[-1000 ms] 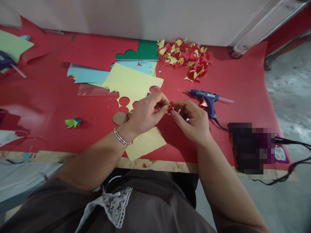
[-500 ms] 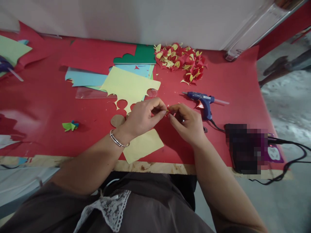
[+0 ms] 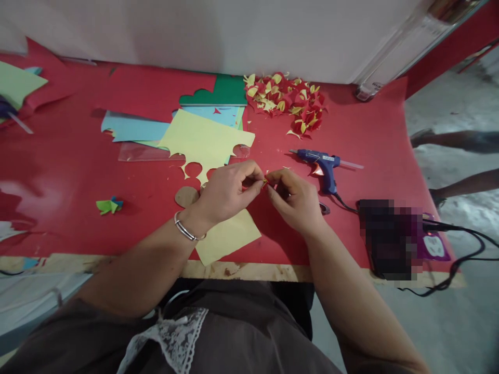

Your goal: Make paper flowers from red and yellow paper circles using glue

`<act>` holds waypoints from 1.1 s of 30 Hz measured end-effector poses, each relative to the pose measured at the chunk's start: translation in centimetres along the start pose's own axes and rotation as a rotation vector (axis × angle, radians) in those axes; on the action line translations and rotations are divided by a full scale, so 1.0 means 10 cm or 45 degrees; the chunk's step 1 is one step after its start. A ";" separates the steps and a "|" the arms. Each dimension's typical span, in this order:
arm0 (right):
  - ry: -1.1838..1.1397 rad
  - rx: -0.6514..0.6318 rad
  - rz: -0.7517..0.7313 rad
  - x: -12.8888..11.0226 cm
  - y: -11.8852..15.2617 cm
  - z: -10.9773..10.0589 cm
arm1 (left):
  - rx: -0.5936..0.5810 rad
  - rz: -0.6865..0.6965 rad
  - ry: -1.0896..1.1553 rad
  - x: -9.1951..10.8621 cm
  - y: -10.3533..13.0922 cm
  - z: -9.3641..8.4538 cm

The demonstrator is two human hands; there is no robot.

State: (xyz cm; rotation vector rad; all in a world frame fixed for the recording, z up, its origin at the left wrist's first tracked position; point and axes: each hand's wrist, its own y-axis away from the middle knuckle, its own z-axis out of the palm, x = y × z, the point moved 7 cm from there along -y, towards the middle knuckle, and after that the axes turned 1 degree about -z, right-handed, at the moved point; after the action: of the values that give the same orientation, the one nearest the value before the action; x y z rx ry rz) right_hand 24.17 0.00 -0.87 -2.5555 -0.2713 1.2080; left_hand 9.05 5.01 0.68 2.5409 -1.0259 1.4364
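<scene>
Barely moved, our left hand (image 3: 236,188) and right hand (image 3: 295,200) still pinch the little red-and-yellow paper (image 3: 265,182) above the counter (image 3: 362,140), so we're busy with the same bit. Nearby lies the glue gun (image 3: 326,165); farther right, someone's legs (image 3: 465,139) have come into view.

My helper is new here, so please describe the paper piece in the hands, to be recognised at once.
On the red table, find the left hand and right hand, close together below the paper heap in the picture. At their meeting fingers is a tiny red-and-yellow paper piece; unlike the heaped ones, it is held.
</scene>
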 end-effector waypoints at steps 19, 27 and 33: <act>-0.081 0.008 0.033 -0.03 -0.02 0.01 | 0.019 -0.042 0.043 0.01 -0.02 -0.05; -0.128 -0.025 0.091 0.02 -0.01 0.04 | 0.027 -0.042 -0.007 0.00 -0.01 -0.04; -0.155 -0.031 0.142 0.05 -0.01 0.05 | 0.024 -0.041 -0.052 -0.02 0.00 -0.02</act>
State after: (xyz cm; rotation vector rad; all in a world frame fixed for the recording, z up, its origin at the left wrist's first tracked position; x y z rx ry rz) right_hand 24.08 0.36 -1.53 -2.5514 -0.1725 1.4122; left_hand 8.89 5.17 0.67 2.5983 -0.9764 1.3986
